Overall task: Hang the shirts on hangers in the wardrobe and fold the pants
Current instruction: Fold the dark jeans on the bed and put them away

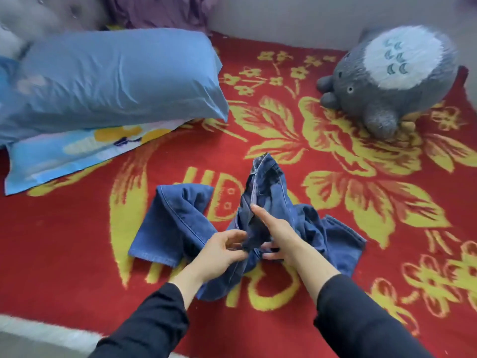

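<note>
A pair of blue denim pants (178,223) lies bunched on the red and yellow blanket (335,192), one leg spread to the left, the other crumpled to the right. Part of the denim rises in a peak at the middle. My left hand (222,250) pinches the fabric at the bunched centre with curled fingers. My right hand (276,233) grips the same bunch, thumb on top along the raised seam, fingers curled underneath. No shirts or hangers are in view.
A blue pillow (113,76) lies on a patterned blue pillow (77,153) at the back left. A grey plush toy (387,81) sits at the back right. Purple cloth (154,11) is bunched by the far wall. The bed's near edge runs along the lower left.
</note>
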`<act>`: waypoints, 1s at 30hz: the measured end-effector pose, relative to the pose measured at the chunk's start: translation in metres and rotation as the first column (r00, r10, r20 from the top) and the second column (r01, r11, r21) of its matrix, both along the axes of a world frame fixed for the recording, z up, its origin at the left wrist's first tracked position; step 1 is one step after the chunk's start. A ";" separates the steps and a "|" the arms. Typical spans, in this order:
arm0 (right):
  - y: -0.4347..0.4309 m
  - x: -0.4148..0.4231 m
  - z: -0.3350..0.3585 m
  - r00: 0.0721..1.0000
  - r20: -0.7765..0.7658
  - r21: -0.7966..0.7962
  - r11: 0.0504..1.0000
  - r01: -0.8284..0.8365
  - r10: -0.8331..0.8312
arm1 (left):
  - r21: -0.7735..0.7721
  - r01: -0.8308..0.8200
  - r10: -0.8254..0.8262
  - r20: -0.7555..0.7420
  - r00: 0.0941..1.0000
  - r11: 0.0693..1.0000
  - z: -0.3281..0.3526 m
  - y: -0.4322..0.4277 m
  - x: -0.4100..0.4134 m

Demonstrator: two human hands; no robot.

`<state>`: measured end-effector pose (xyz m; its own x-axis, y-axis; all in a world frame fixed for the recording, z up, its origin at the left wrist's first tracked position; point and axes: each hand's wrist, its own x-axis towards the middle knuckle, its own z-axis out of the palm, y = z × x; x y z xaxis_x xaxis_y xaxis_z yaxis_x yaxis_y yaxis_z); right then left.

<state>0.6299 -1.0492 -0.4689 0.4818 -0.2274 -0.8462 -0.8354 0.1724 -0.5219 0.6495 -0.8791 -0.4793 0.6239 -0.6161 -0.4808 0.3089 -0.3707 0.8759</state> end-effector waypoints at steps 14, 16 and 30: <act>-0.032 -0.092 0.023 0.916 0.189 -0.224 0.924 -0.310 0.354 | 0.397 -0.117 0.090 0.086 0.992 0.911 0.022 -0.071 0.044; -0.046 -0.101 0.046 0.870 0.178 -0.229 0.880 -0.417 0.459 | 0.508 0.016 -0.071 0.088 0.994 0.861 0.024 -0.092 0.036; -0.231 -0.223 0.193 0.812 -0.270 -0.440 0.684 -0.583 0.518 | 0.548 -0.161 0.241 -0.077 0.967 0.821 0.072 -0.130 -0.038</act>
